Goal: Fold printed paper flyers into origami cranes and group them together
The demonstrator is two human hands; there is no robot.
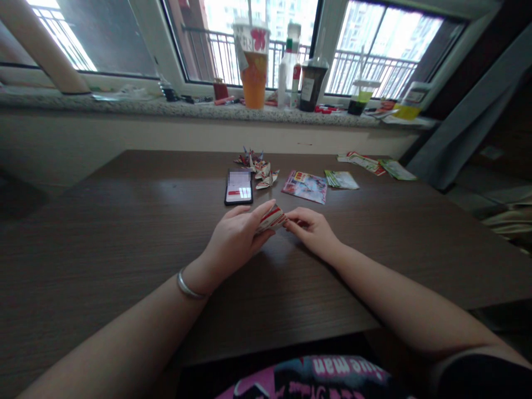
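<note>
A folded piece of printed paper (272, 219), whitish with red stripes, is held above the middle of the table. My left hand (239, 233), with a silver bangle at its wrist, is closed around it, thumb below and fingers over the top. The fingertips of my right hand (310, 227) pinch its right corner. Just beyond my left hand lies a phone (239, 187) with its screen lit. Several folded paper pieces (266, 176) are heaped behind and beside the phone. My palm hides part of the held paper.
On the brown table (124, 233) lie a colourful printed packet (306, 186), a stack of greenish paper sheets (341, 179) and more printed papers (366, 163) at the far right. Behind, the stone windowsill (187, 110) carries a tall orange drink cup (254, 72), bottles and other cups.
</note>
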